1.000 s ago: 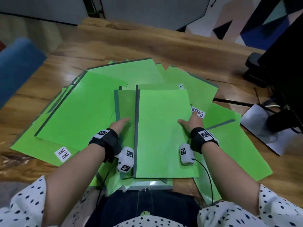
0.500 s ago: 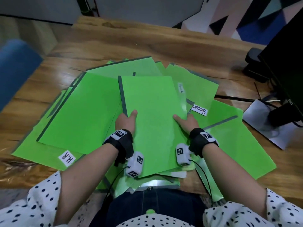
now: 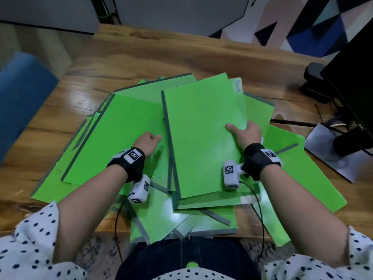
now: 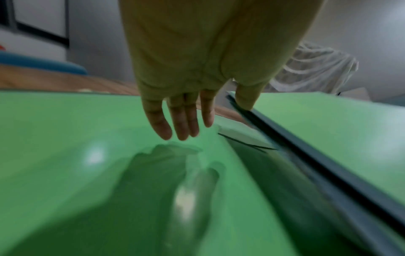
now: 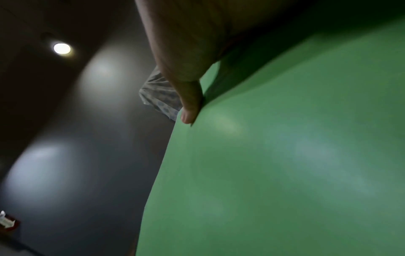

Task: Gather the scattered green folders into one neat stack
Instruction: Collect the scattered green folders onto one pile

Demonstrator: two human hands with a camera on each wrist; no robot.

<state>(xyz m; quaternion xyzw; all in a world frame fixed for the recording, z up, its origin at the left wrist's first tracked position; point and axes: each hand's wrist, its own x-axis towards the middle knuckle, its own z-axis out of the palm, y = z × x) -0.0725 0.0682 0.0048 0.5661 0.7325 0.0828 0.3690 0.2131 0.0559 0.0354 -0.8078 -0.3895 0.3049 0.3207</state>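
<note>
Several green folders (image 3: 113,138) lie fanned and overlapping on the wooden table (image 3: 181,55). The top folder (image 3: 201,138), with a dark spine along its left edge, lies slanted over the pile. My right hand (image 3: 245,132) grips its right edge, thumb (image 5: 188,104) on the cover and the fingers hidden beneath. My left hand (image 3: 148,141) hovers just left of the spine with fingers (image 4: 179,121) straight above a lower folder (image 4: 65,138); its thumb touches the spine (image 4: 306,155). Some folders overhang the near table edge.
A black monitor (image 3: 355,87) stands at the right, its foot on a pale sheet (image 3: 331,154), with a dark cable (image 3: 292,123) running toward the folders. A black object (image 3: 314,81) sits behind. A blue chair (image 3: 22,102) is at the left.
The top folder has slid away from me and to the right. My left hand has come off it and now sits left of its spine. My right hand has moved up its right edge.
</note>
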